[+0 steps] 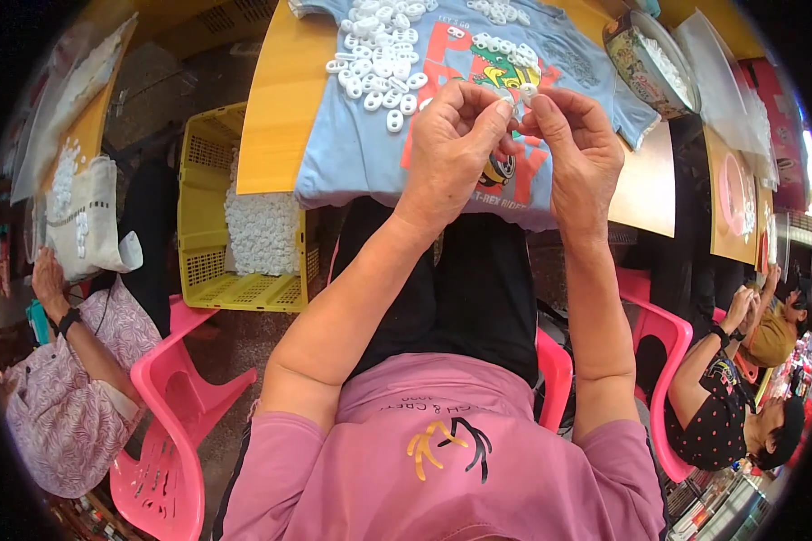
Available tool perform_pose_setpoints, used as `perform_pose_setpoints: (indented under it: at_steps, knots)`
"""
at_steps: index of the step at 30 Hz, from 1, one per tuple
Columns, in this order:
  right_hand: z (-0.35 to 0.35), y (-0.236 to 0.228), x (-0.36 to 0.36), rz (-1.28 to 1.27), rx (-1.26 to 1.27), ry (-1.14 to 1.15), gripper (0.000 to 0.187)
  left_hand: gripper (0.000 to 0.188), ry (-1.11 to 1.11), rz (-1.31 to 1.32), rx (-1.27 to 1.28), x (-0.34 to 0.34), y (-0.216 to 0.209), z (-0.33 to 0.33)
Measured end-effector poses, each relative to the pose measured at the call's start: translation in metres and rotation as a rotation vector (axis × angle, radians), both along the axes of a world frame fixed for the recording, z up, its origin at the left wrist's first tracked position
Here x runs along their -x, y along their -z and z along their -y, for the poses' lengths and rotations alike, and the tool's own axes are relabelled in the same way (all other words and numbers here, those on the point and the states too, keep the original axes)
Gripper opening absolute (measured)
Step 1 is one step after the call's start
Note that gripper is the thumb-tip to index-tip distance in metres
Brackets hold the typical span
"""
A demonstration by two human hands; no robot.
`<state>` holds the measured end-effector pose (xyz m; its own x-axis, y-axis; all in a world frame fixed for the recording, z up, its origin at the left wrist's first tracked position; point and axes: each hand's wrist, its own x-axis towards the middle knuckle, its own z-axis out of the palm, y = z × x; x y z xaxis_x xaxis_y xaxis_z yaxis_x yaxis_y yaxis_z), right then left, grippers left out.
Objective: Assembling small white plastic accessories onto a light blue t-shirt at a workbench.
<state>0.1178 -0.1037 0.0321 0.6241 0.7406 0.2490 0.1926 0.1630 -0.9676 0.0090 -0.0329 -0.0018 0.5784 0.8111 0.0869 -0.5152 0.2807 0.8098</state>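
Both my hands are raised close together over a blue printed T-shirt laid on the table. My right hand pinches a small white oval plastic piece between thumb and forefinger. The fingers of my left hand are closed in a pinch right beside it; what they hold is mostly hidden, with only a pale bit at the tips. Left of my hands, a pile of white two-holed oval pieces is spread on the shirt. Beyond my fingertips lies a short row of similar white pieces.
A yellow crate holding a mass of small white pieces stands left of the table. At the far right is a tin with white bits in it. Pink chairs and other people at work flank me.
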Motion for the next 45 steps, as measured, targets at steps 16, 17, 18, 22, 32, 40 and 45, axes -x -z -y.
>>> perform_pose_setpoints:
  at_steps: [16, 17, 18, 22, 32, 40, 45]
  knots:
    - [-0.0004, 0.0001, -0.0029, -0.057, 0.008, -0.007, 0.018, 0.008, -0.003, 0.027, 0.030, -0.0010, -0.0030, -0.0002]
    - [-0.0005, 0.0009, -0.0027, -0.053, -0.008, -0.021, 0.018, 0.008, -0.004, 0.028, 0.029, -0.0010, -0.0028, -0.0003]
    - [-0.0006, 0.0014, -0.0024, -0.050, -0.025, -0.036, 0.018, 0.008, -0.007, 0.029, 0.028, -0.0008, -0.0026, -0.0003]
    - [0.0005, 0.0011, -0.0011, -0.055, -0.022, -0.029, 0.018, 0.009, -0.010, 0.042, 0.031, -0.0006, -0.0030, 0.0004]
    - [-0.0006, 0.0024, 0.0031, -0.065, -0.020, -0.052, 0.018, 0.011, -0.010, 0.029, 0.020, -0.0003, -0.0033, 0.0008]
    - [-0.0031, 0.0048, 0.0031, 0.023, 0.000, -0.045, 0.018, 0.011, -0.012, 0.072, 0.073, -0.0004, -0.0026, -0.0001]
    - [-0.0015, 0.0069, 0.0044, 0.029, 0.020, -0.037, 0.015, 0.010, 0.000, 0.065, 0.084, 0.0001, -0.0029, 0.0002]
